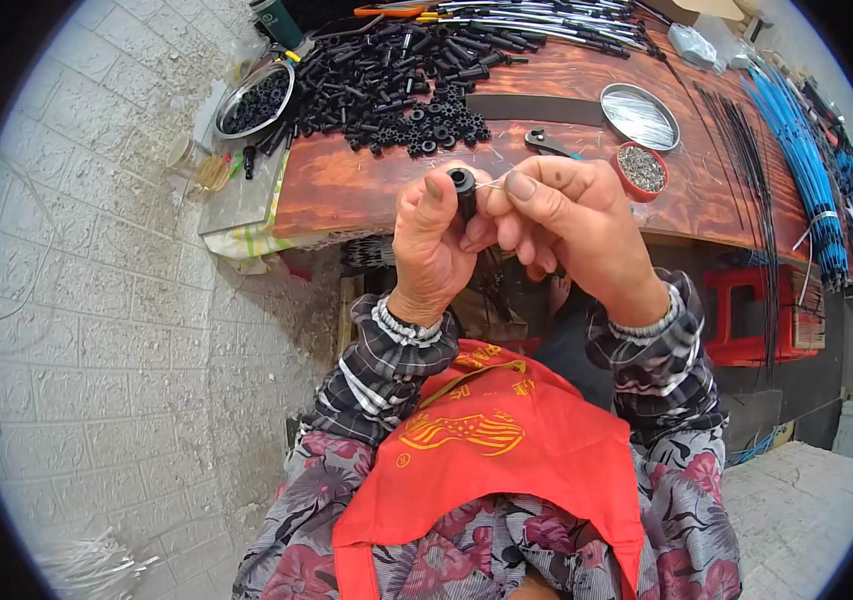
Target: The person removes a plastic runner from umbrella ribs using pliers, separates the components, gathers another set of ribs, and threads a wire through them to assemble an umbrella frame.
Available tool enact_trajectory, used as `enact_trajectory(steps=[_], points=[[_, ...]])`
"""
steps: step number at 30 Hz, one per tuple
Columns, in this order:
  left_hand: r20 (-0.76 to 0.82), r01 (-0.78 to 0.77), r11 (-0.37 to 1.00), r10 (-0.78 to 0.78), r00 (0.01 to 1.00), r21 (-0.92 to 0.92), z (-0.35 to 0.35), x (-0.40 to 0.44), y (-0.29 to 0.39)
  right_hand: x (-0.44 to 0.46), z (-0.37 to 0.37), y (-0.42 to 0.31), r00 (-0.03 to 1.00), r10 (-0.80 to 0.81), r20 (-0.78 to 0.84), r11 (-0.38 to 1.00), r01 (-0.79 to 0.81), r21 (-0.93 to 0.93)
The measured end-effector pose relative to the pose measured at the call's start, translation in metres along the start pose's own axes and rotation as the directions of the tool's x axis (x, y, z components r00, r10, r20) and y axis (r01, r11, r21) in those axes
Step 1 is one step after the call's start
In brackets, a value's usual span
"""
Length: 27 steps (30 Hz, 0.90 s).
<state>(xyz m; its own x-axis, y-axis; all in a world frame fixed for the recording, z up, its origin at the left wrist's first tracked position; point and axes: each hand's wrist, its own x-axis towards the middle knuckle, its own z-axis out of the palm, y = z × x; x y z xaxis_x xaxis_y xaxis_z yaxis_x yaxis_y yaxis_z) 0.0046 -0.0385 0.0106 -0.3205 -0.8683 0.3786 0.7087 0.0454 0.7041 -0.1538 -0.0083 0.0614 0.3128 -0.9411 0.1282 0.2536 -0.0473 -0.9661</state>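
My left hand (424, 238) is closed around a black hollow plastic tube (465, 196), held roughly upright with its round open end facing up. Between the thumb and fingers of my right hand (586, 225) is a thin pale wire or pin (489, 184). The wire reaches across to the tube near its top; whether it enters the tube I cannot tell. Both hands are raised in front of the table's near edge, close together. Behind them on the table lie a heap of black plastic parts (376, 85) and small black toothed rings (436, 128).
Pliers (538, 140), a round tin of thin pins (640, 118) and a red dish of small metal pieces (643, 169) lie beyond my right hand. A metal bowl (284, 100) stands left. Blue rods (796, 165) and black rods (743, 165) line the right side. A red stool (721, 335) stands below.
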Motion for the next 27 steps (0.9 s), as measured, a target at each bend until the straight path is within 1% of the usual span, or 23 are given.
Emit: enact_trajectory(steps=[1,4,5,6,7,8,9,10,11,12,13,16,21,24,25,26,27], points=[[-0.014,-0.012,1.0,0.012,1.0,0.007,0.0,-0.001,-0.001,-0.002,0.002,-0.002,1.0,0.003,0.0,1.0,-0.003,-0.001],[-0.055,-0.037,0.999,0.036,0.998,-0.007,-0.01,-0.007,0.001,-0.01,0.004,-0.013,1.0,0.016,0.016,0.983,-0.012,-0.183],[-0.074,-0.051,0.999,0.05,0.996,-0.016,-0.014,-0.008,0.003,-0.011,-0.004,-0.011,1.0,0.019,0.005,0.981,-0.017,-0.192],[-0.071,-0.049,0.998,0.047,0.996,-0.031,-0.019,-0.01,0.009,-0.011,-0.021,-0.005,1.0,0.02,-0.019,0.884,-0.027,-0.466],[-0.033,-0.098,0.994,0.096,0.995,-0.053,-0.028,-0.011,0.019,-0.009,-0.039,0.003,0.999,0.016,-0.041,0.714,-0.04,-0.699],[0.003,-0.146,0.986,0.147,0.989,-0.075,-0.034,-0.011,0.027,-0.008,-0.053,0.01,0.998,0.007,-0.059,0.486,-0.055,-0.872],[0.004,-0.143,0.986,0.144,0.99,-0.081,-0.038,-0.014,0.03,-0.009,-0.06,0.018,0.998,0.01,-0.064,0.483,-0.061,-0.874],[0.003,-0.151,0.987,0.151,0.989,-0.049,-0.041,-0.017,0.034,-0.009,-0.066,0.027,0.997,-0.028,-0.077,0.261,-0.067,-0.963],[0.002,-0.158,0.987,0.158,0.987,-0.015,-0.043,-0.021,0.037,-0.009,-0.071,0.035,0.995,-0.067,-0.079,0.026,-0.077,-0.997],[0.001,-0.167,0.986,0.167,0.986,0.019,-0.044,-0.024,0.039,-0.008,-0.074,0.043,0.992,-0.104,-0.071,-0.21,-0.091,-0.973],[0.001,-0.164,0.986,0.164,0.986,0.018,-0.044,-0.027,0.038,-0.003,-0.078,0.051,0.992,-0.103,-0.073,-0.209,-0.093,-0.973],[-0.078,-0.111,0.993,0.114,0.991,0.036,-0.05,-0.036,0.029,0.015,-0.084,0.067,0.988,-0.109,-0.109,-0.284,-0.136,-0.949],[-0.116,-0.095,0.994,0.101,0.988,0.056,-0.056,-0.043,0.029,0.015,-0.073,0.073,0.982,-0.134,-0.135,-0.288,-0.169,-0.943],[-0.14,-0.065,0.994,0.078,0.987,0.09,-0.057,-0.042,0.026,0.007,-0.062,0.081,0.954,-0.099,-0.282,-0.301,-0.299,-0.906],[-0.143,-0.063,0.994,0.076,0.987,0.091,-0.057,-0.043,0.026,0.003,-0.062,0.08,0.955,-0.096,-0.282,-0.299,-0.298,-0.907],[-0.133,-0.053,0.993,0.067,0.989,0.11,-0.057,-0.042,0.027,-0.002,-0.065,0.073,0.928,-0.003,-0.373,-0.046,-0.372,-0.927],[-0.122,-0.044,0.991,0.06,0.991,0.127,-0.056,-0.041,0.028,-0.007,-0.065,0.062,0.895,0.11,-0.432,0.2,-0.446,-0.873]])
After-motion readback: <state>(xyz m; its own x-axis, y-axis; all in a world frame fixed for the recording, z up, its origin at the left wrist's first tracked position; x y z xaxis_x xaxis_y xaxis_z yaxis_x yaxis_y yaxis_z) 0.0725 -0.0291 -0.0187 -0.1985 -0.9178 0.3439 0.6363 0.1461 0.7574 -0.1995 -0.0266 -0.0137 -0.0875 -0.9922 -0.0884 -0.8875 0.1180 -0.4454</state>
